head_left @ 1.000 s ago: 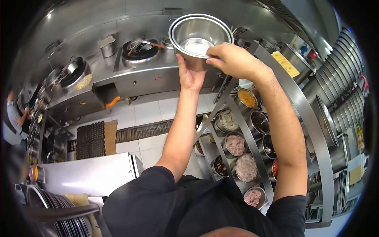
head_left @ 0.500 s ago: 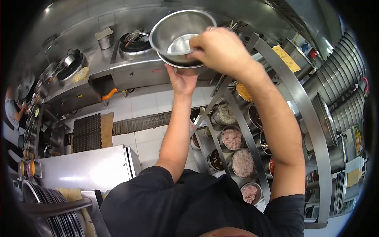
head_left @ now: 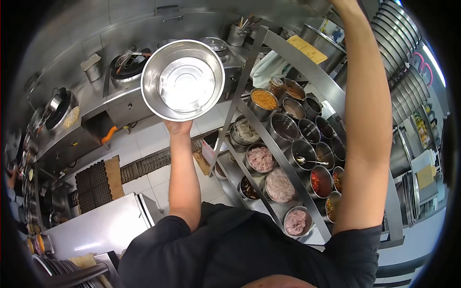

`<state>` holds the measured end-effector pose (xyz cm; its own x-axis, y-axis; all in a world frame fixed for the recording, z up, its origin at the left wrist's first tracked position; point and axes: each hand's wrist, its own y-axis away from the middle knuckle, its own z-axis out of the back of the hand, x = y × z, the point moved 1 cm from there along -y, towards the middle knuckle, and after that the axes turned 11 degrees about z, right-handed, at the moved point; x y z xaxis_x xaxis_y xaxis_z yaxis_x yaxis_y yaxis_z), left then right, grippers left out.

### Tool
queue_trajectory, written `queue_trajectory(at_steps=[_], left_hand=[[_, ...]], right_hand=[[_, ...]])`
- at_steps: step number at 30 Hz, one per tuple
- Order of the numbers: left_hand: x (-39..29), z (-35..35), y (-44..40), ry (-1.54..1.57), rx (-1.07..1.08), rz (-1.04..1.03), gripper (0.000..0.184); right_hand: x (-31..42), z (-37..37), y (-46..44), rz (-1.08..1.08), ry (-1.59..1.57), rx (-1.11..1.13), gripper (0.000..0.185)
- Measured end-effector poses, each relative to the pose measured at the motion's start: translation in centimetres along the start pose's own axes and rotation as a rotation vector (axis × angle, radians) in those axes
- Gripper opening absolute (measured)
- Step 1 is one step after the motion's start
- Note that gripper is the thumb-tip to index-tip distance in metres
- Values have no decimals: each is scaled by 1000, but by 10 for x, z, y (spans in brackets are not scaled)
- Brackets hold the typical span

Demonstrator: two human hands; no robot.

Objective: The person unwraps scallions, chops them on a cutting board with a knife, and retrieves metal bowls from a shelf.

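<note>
One round steel bowl [head_left: 187,81] is held up in front of the stove, its shiny inside facing me. My left hand [head_left: 178,126] supports it from below; most of the fingers are hidden behind the bowl. My right arm reaches up to the top right, where only the wrist and a bit of my right hand [head_left: 342,4] show at the frame's top edge. A dull metal vessel [head_left: 314,6] is partly visible beside that hand. The fingers of my right hand are cut off by the frame.
A steel rack [head_left: 307,192] holds pots of minced meat [head_left: 281,185], corn-coloured food [head_left: 264,99] and chopped red pieces. Woks [head_left: 126,67] stand on the stove. Tall stacks of steel bowls [head_left: 394,38] rise at the right. A steel worktop [head_left: 96,225] lies at the lower left.
The two nested bowls have come apart; one stays in my left hand, which has moved left and lower. My right hand has let go of this bowl and risen to the upper right.
</note>
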<state>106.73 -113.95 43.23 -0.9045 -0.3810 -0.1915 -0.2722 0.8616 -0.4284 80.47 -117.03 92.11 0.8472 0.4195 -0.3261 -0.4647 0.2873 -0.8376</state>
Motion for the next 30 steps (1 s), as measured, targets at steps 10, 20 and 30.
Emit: queue_trajectory(at_steps=[10,20,30], left_hand=[[-14,3,23,48,7,37,69],[-28,-42,21,-42,113,58,64],[-24,-53,33,-104,73,155,56]], right_hand=[[-141,-110,51,-338,278,438,48],[-156,-135,60,-165,288,806,55],[100,3,98,-100,-503,52,36]])
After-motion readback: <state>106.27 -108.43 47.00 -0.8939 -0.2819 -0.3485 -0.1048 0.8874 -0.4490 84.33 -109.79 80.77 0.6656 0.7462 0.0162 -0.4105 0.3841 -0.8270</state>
